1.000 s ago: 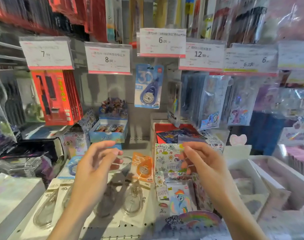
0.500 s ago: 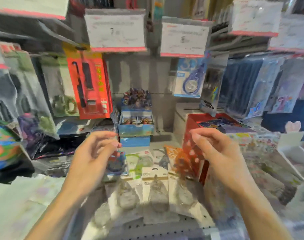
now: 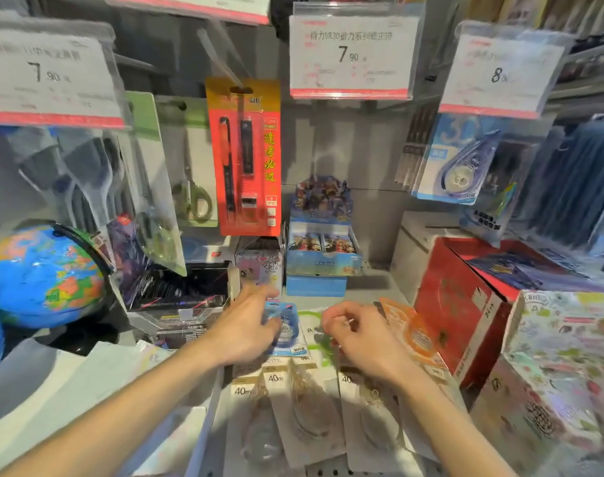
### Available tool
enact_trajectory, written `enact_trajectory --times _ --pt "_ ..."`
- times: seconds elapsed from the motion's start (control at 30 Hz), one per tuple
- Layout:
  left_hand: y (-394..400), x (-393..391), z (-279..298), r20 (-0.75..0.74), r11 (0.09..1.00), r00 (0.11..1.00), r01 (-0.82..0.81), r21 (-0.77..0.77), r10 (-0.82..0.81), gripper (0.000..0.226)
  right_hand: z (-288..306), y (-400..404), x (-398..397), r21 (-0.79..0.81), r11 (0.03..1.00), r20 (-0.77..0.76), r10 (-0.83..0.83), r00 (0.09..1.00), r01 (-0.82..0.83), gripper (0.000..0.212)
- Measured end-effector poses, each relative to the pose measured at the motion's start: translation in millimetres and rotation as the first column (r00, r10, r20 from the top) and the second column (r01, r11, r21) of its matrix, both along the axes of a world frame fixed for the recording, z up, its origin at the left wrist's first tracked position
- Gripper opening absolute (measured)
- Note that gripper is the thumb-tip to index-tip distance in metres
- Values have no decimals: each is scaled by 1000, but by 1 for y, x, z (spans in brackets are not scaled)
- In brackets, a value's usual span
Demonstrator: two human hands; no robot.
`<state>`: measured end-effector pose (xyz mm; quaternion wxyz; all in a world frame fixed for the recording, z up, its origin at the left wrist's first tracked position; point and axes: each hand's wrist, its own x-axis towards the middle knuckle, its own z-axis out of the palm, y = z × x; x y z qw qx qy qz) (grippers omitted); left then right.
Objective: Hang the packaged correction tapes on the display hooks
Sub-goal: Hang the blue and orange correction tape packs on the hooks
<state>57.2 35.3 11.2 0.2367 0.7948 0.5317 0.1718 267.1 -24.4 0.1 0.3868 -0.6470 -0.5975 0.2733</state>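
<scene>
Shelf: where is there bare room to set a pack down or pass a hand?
Bare shelf shows between the blue box and the red box; the back panel above is open too. The front is crowded with tape packs under both hands.

The price tag (image 3: 352, 51) at top centre reads "7.90" under a line of Chinese characters with "VR30" in it. The left price tag (image 3: 49, 74) also shows "7.90"; its smaller print is blurred. The right price tag (image 3: 498, 75) shows "8". The red pen pack (image 3: 247, 156) carries yellow Chinese characters down its right side. The carded tape packs (image 3: 276, 378) lying on the shelf read "40m". The hanging blue correction tape card (image 3: 455, 156) bears a large "30".
</scene>
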Motion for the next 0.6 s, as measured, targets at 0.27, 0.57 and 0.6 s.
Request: enact_trajectory --times 0.27,0.57,0.6 --pt "8 11 -13 -36 982 999 -33 -184 26 53 -24 45 -18 -187 980 182 100 978 -66 33" --pt "5 12 -17 164 970 974 -120 -210 156 63 -30 52 -16 -233 972 -33 30 999 -37 25" --pt "4 12 -17 187 971 968 -129 -202 167 69 -29 52 -15 -238 970 -91 15 996 -37 25"
